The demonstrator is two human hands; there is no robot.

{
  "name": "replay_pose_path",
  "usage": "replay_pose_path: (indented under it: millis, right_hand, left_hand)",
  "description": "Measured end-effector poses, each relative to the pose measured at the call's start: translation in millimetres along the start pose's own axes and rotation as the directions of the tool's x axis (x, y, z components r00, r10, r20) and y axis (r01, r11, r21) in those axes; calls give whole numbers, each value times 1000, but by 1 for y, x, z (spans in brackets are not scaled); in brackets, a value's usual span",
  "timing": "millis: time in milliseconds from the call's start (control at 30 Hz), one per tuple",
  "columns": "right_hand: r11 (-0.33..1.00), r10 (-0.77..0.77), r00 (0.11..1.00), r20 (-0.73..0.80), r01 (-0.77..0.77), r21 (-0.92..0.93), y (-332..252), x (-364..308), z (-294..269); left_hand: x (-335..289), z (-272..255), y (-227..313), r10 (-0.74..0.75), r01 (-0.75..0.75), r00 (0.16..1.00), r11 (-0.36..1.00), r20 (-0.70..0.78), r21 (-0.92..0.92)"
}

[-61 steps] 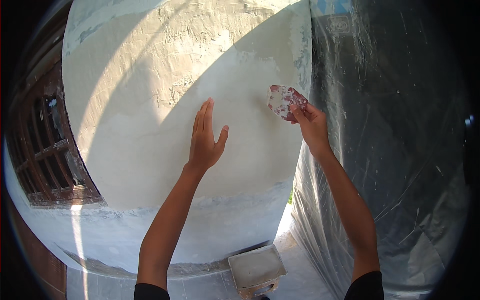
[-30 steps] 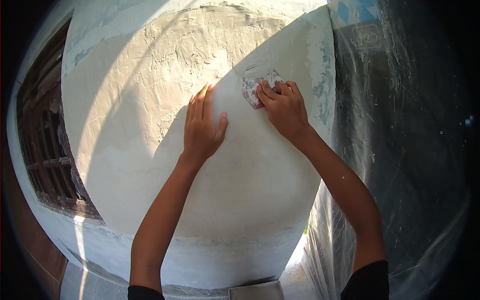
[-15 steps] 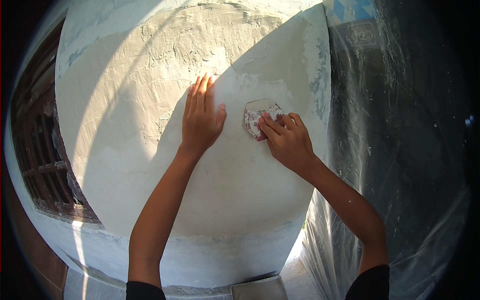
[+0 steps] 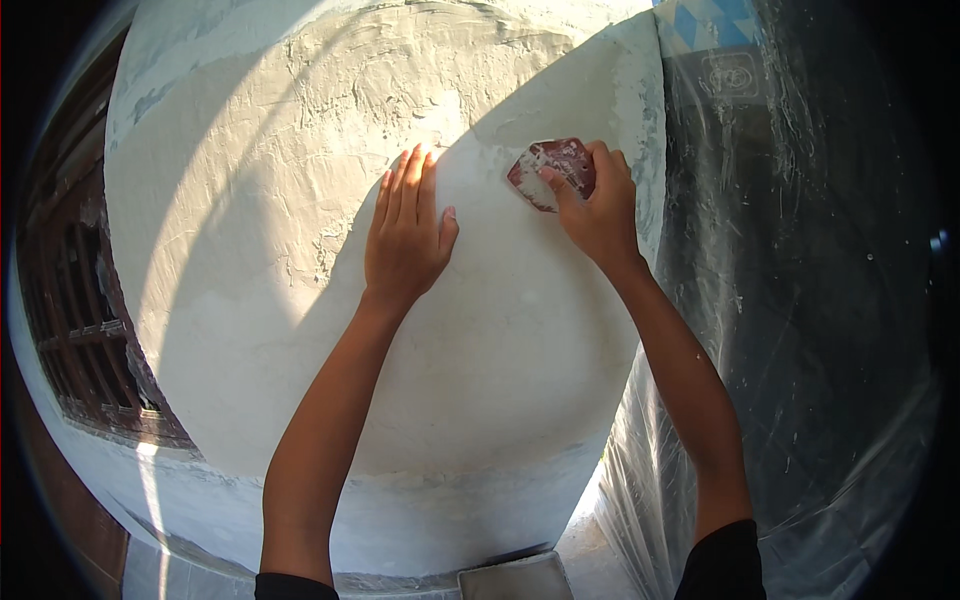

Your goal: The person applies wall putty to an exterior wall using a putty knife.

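Observation:
My left hand [image 4: 405, 232] lies flat against the plastered wall [image 4: 480, 370], its fingers stretched upward and the thumb held out to the side. My right hand [image 4: 603, 205] grips a flat, dark red putty scraper [image 4: 567, 160] smeared with whitish plaster. The thumb rests on the scraper's near face, and the other fingers are partly hidden behind its right side. The scraper is tilted at the wall near its right edge. Around the left fingertips the plaster is rough and sunlit; below and to the right it is smoother and in shadow.
A dark wooden window frame with bars [image 4: 90, 320] is set in the wall at the left. Clear plastic sheeting [image 4: 700, 300] hangs over a dark surface along the right. A flat greyish tray or board [image 4: 515, 580] lies at the foot of the wall.
My right hand has moved up and slightly right with the putty scraper, which is now turned to show more of its red face. My left hand stays nearly in place.

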State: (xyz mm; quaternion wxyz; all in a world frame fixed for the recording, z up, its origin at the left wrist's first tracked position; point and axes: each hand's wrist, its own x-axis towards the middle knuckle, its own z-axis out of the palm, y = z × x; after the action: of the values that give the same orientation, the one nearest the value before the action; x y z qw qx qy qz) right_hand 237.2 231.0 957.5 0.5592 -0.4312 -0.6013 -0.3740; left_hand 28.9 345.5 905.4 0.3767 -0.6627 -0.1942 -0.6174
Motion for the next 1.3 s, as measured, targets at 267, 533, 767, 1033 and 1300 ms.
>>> replay_pose_path:
  millis: [267, 533, 767, 1033, 1300]
  right_hand:
    - [968, 212, 977, 4, -211, 134, 13, 71, 22]
    - [887, 382, 924, 24, -374, 272, 33, 93, 11]
    - [955, 266, 964, -28, -259, 147, 29, 76, 27]
    - [964, 221, 973, -61, -208, 163, 17, 63, 28]
    - [893, 339, 935, -101, -287, 346, 21, 59, 17]
  left_hand:
    - [-2, 3, -2, -2, 2, 1000, 1000, 4, 12]
    - [-1, 3, -1, -1, 1, 1000, 1000, 5, 5]
    - [-2, 3, -2, 4, -4, 1000, 1000, -3, 12]
    - [-3, 2, -1, -12, 12, 1000, 1000, 2, 22]
    - [-3, 4, -1, -12, 12, 1000, 1000, -1, 23]
